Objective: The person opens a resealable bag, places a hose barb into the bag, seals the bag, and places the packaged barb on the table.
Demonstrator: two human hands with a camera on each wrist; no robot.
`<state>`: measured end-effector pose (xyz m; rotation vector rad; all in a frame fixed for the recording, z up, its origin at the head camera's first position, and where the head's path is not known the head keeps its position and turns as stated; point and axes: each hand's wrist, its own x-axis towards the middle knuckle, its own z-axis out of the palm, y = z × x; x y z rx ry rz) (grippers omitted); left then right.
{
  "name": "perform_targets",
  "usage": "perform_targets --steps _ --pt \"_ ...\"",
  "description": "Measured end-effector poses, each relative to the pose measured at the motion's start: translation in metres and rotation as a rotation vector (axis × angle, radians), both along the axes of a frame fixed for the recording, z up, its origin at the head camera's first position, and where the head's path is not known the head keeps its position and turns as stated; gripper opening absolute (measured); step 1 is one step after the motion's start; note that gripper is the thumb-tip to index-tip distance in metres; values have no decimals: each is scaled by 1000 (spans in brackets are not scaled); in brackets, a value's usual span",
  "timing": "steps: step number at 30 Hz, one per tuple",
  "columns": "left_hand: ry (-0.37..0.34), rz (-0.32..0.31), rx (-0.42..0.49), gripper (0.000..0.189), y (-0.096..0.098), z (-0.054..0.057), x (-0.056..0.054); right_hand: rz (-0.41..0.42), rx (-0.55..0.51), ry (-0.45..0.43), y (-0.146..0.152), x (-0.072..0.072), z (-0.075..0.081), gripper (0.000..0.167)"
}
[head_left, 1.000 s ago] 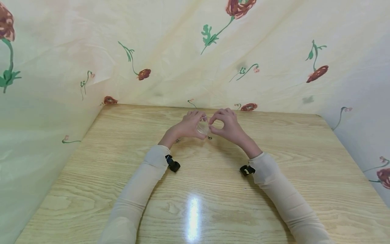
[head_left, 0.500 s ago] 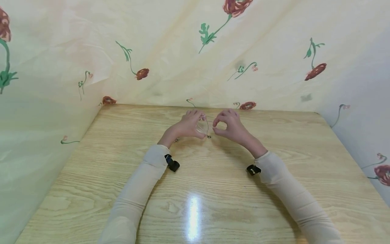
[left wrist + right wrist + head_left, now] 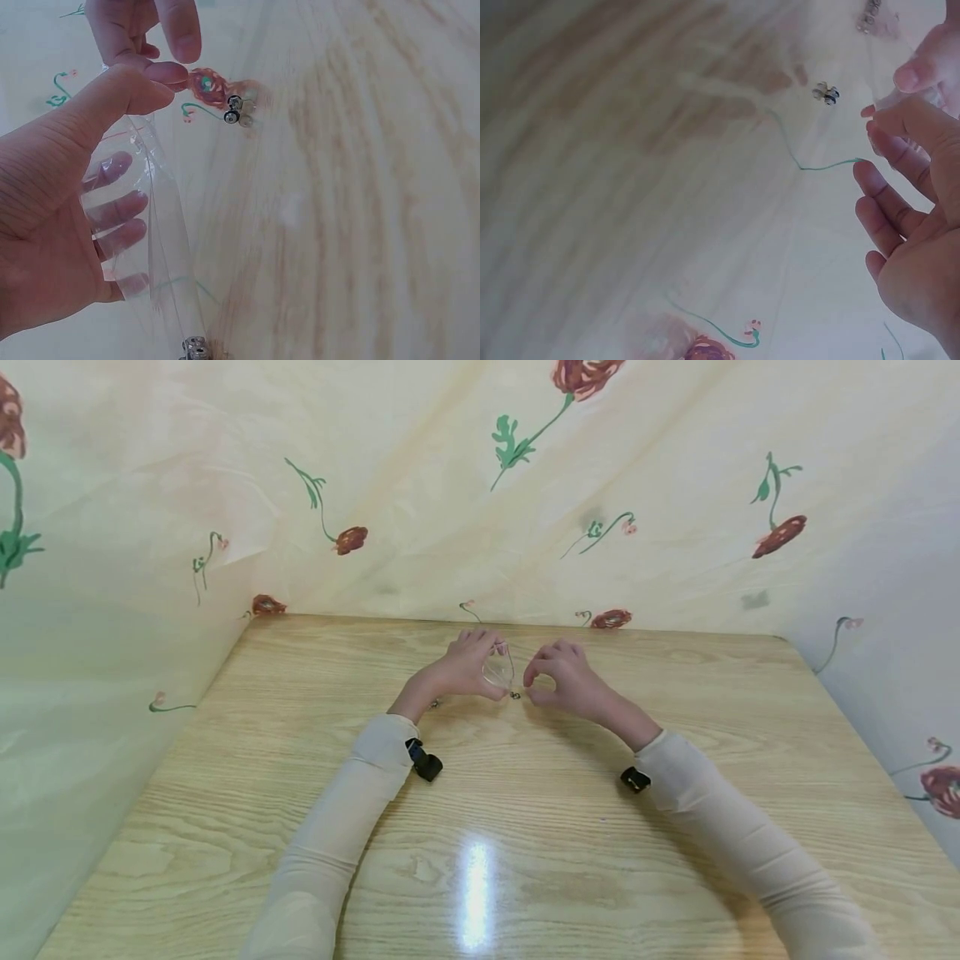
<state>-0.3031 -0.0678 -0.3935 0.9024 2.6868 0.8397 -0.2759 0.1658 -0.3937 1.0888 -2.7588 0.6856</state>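
My left hand (image 3: 467,667) holds a clear plastic bag (image 3: 169,232) near the back of the table, its thumb along the bag's upper edge. In the left wrist view, several of its fingers show through the film. Just right of the bag is my right hand (image 3: 568,683), thumb and forefinger bent toward each other with a small gap; I see nothing between them. A small silver-and-black metal piece (image 3: 233,110) with round ends lies on the table between the hands. Another small metal piece (image 3: 435,703) sits below the left wrist.
The wood-grain table (image 3: 525,860) reaches back to a pale flower-printed cloth (image 3: 420,485), which also hangs at both sides. Black straps with cameras are on both wrists, the left camera (image 3: 427,767) and the right camera (image 3: 635,779).
My right hand has drawn away to the right from the bag's edge, then lowered slightly toward me, its finger and thumb parting a little. My left hand stays almost still with the bag.
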Motion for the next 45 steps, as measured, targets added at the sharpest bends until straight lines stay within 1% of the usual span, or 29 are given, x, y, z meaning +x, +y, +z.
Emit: perform_targets --steps 7,14,21,31,45 --pt "-5 -1 4 56 1 -1 -1 52 55 -2 -2 1 -2 8" --pt "-2 -4 3 55 1 -4 -3 75 65 -6 -4 2 -4 7" --pt "0 -2 2 56 0 -5 -4 77 100 10 -4 0 -7 9" --pt "-4 -1 0 56 0 -3 -2 81 127 19 -5 1 -8 12" --pt "-3 -6 7 56 0 -3 -1 61 126 -30 -6 4 -4 10"
